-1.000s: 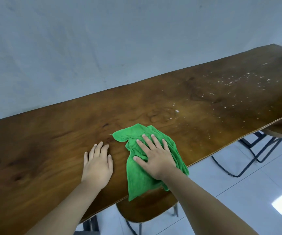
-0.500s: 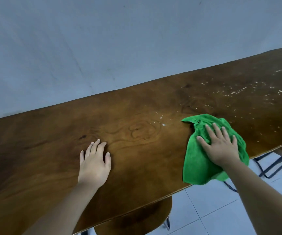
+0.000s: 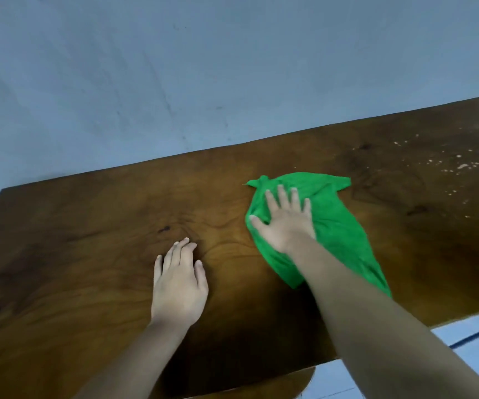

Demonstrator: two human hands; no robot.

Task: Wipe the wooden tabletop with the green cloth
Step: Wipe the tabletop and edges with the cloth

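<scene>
- The cloth (image 3: 334,226), green, soft and crumpled, is lying mid-table, its long axis running from the far left down toward the near right edge.
- The right hand (image 3: 285,221) is pressing flat on it, fingers spread.
- The left hand (image 3: 179,286) is resting flat on the glossy, grain-swirled table (image 3: 88,254), fingers together.
- Pale specks (image 3: 462,165) are dotting the far right.

A plain pale wall (image 3: 175,67) fills the background, while a rounded wooden stool seat (image 3: 290,381) shows at the bottom edge beside a light tiled floor (image 3: 477,335) crossed by dark metal legs (image 3: 474,338).
</scene>
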